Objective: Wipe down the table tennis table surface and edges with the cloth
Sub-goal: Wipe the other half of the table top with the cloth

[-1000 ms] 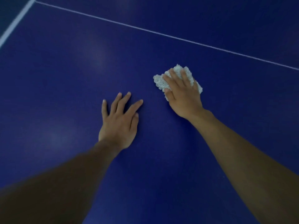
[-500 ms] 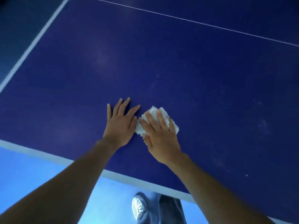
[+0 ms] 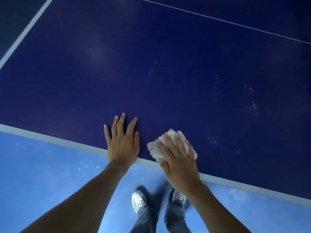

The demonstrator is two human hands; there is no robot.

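- Head view, looking down: we saw the dark blue counter (image 3: 168, 73) fill the upper part of the picture. A pale edge band (image 3: 58, 140) marked its near side, slanting down to the right.
- Our left grip (image 3: 122, 145) lay palm down on the counter, fingers straight and slightly spread, with nothing in it. The heel of the hand sat over the edge band.
- Our right grip (image 3: 180, 165) lay just right of it, not touching it. Its fingers were straight and laid flat over the cloth (image 3: 154, 148), pressing it down rather than curling round it, and the thumb ran along the cloth's near side.
- The cloth was white and crumpled. It sat on the counter just inside the near edge, its near corner reaching the band, and showed left of the fingers and past the fingertips.
- Pale specks (image 3: 252, 105) dotted the counter to the right of the cloth.
- A thin white line (image 3: 218, 18) crossed the far part, and a broader one (image 3: 25, 32) ran along the left.
- Beneath the edge we saw a light blue floor (image 3: 42, 174), two white shoes (image 3: 138, 200) and dark trouser legs (image 3: 146, 217).
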